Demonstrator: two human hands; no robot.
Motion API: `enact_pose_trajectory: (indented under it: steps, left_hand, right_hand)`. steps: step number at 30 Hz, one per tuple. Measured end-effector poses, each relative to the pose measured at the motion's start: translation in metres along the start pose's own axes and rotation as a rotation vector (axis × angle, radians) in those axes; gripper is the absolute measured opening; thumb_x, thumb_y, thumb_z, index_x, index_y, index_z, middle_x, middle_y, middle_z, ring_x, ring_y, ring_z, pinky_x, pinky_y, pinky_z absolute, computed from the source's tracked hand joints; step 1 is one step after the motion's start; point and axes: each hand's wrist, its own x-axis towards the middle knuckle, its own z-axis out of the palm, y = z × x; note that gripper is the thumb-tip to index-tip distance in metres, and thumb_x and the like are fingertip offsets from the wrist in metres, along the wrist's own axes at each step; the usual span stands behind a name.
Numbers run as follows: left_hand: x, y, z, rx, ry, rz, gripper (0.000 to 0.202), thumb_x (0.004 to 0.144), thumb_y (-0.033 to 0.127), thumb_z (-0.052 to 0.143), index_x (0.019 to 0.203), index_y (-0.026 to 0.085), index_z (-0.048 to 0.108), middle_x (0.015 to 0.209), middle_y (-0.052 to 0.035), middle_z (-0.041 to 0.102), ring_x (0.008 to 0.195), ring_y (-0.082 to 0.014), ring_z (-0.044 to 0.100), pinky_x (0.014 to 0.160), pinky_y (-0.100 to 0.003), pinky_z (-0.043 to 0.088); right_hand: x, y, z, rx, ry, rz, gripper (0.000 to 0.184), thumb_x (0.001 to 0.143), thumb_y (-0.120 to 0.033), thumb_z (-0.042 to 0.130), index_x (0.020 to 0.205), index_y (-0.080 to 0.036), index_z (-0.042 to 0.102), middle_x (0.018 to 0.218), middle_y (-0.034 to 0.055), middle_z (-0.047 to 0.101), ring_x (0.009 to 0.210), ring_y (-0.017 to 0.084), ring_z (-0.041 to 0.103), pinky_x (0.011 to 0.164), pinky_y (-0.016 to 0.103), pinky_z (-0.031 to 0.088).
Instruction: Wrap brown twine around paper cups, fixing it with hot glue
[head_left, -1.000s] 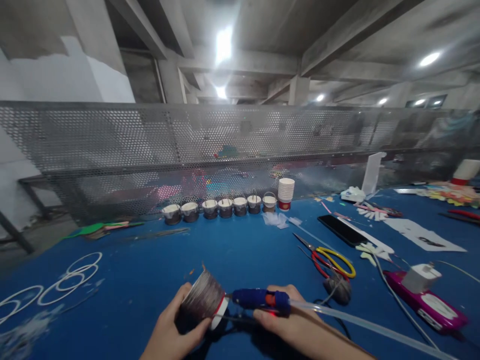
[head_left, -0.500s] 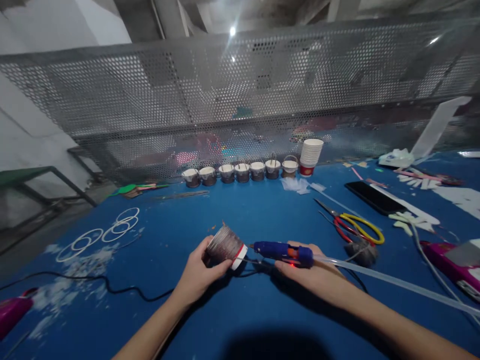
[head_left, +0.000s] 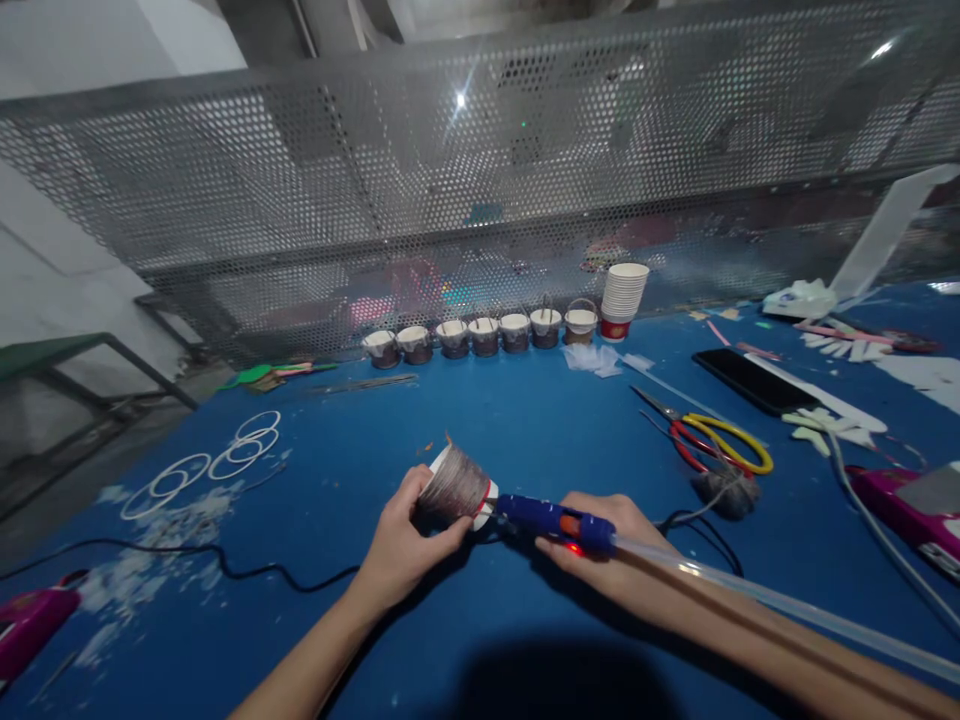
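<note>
My left hand (head_left: 409,545) is closed around a paper cup (head_left: 456,487) wrapped in grey-brown yarn, tilted on its side above the table. A red band and a white strip show at the cup's right end. In my right hand (head_left: 611,545) is a blue hot glue gun (head_left: 555,522), its red light lit. The gun's nozzle is at the cup's red and white end; whether it touches is too small to tell. A long clear glue stick (head_left: 735,590) runs out of the gun's back over my right forearm.
Several yarn-wrapped cups (head_left: 484,338) line the table's back edge beside a stack of paper cups (head_left: 625,298). To the right lie scissors (head_left: 712,440), a yarn ball (head_left: 727,490) and a phone (head_left: 754,380). White rings (head_left: 244,445) and a black cable (head_left: 247,572) are at left.
The glue gun has moved left and tilted, bringing its nozzle to the cup's end. The cup has turned slightly in my left hand. The whole view has shifted a little.
</note>
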Motion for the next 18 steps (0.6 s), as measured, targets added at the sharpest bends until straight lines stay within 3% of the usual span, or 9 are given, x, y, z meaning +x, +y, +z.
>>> enact_pose_trajectory:
  steps: [8,18]
  left_hand:
    - [0.000,-0.005,-0.001,0.022,-0.009,0.025,0.024,0.067,0.034,0.066,0.083,0.018,0.059,0.083,-0.0021,0.059,0.078,-0.0180,0.059,0.074,-0.030,0.050]
    - [-0.002,-0.019,-0.004,-0.021,-0.056,-0.018,0.034,0.063,0.036,0.069,0.092,0.017,0.066,0.091,-0.0054,0.066,0.085,-0.0224,0.063,0.079,-0.034,0.053]
  right_hand:
    - [-0.001,0.002,0.003,-0.037,-0.009,-0.037,0.024,0.085,-0.038,0.054,0.070,-0.020,0.057,0.062,0.0007,0.061,0.052,0.011,0.049,0.054,0.024,0.035]
    - [0.002,0.003,-0.009,0.083,0.015,0.133,0.023,0.081,-0.036,0.060,0.065,-0.020,0.060,0.060,-0.0018,0.059,0.052,0.012,0.049,0.049,0.025,0.036]
